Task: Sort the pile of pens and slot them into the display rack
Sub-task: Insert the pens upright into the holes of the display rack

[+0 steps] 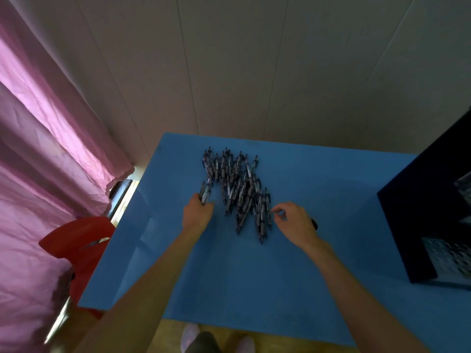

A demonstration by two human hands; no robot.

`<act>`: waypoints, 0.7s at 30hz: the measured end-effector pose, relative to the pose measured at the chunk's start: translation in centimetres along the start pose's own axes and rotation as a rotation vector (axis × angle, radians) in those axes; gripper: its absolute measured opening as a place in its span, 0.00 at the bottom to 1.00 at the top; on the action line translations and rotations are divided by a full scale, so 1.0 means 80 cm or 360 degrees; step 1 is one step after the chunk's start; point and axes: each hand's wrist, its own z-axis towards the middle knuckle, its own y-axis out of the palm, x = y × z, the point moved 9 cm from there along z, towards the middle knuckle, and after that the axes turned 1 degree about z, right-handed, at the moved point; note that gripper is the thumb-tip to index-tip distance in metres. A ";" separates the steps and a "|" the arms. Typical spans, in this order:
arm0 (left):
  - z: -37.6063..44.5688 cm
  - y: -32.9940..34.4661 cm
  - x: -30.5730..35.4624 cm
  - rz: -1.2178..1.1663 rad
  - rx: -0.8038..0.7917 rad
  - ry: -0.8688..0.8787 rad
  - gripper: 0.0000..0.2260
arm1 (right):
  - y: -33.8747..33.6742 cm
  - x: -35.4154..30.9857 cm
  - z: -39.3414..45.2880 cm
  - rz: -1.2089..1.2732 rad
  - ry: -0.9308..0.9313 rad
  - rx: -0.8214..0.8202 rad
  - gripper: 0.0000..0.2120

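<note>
Gripping a few pens point(205, 192), the left hand point(197, 212) sits left of the pen pile point(238, 189) mid-table point(229, 276); the right hand point(293, 221), fingers loosely curled, holds nothing beside it; display rack point(430, 212) far right.

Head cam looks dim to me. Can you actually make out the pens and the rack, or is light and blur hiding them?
Head view: dim overall, brightest through the pink curtain; the pile of pens reads as dark shapes, with no colour differences discernible; the display rack at the right edge is almost black and cut off; wide-angle bending shows at the table edges; left hand and right hand are slightly soft.
</note>
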 end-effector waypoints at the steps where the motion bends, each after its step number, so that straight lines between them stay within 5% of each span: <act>1: 0.004 0.003 0.010 -0.0083 -0.0012 -0.0003 0.09 | -0.001 0.002 0.001 -0.0004 0.0001 0.0002 0.09; 5: 0.022 0.027 0.031 0.0038 -0.0124 -0.0042 0.22 | -0.003 0.007 0.003 -0.0025 0.0006 -0.0004 0.09; 10: 0.029 0.038 0.038 0.0577 -0.0090 0.0095 0.15 | -0.008 0.014 0.006 -0.0033 0.0009 0.0017 0.09; 21: 0.036 0.043 0.032 0.0503 -0.0223 0.0022 0.16 | -0.011 0.032 0.006 -0.0041 0.0064 0.0015 0.09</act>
